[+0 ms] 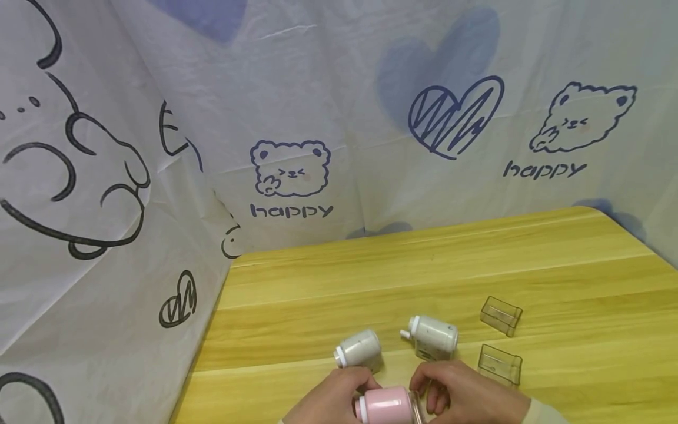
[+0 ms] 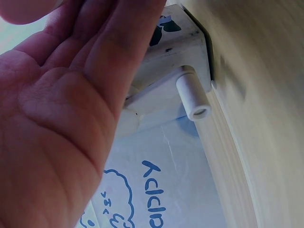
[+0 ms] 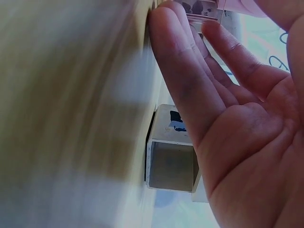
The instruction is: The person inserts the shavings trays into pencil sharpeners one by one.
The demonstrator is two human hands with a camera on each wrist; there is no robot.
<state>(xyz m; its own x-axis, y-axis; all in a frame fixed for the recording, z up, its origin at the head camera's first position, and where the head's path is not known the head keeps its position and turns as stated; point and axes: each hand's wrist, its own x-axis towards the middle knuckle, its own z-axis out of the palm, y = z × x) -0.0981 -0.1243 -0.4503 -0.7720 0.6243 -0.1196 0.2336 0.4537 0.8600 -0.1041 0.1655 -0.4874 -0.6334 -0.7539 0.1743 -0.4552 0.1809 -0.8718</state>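
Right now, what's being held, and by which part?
The pink sharpener: left hand at its white-collared end, right hand at its clear end.

Right sleeve [image 1: 542, 412]: plain pale cream, ending near the wrist, between four and five o'clock, head view
Left sleeve [image 1: 282, 421]: pale sliver, near seven o'clock
Left hand [image 1: 329, 400]: bare, creased palm
Right hand [image 1: 468, 391]: bare, creased palm

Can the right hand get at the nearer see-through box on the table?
Likely yes: the nearer see-through box lies just beyond the right hand, nothing visible blocking it, though that hand is busy at the pink container.
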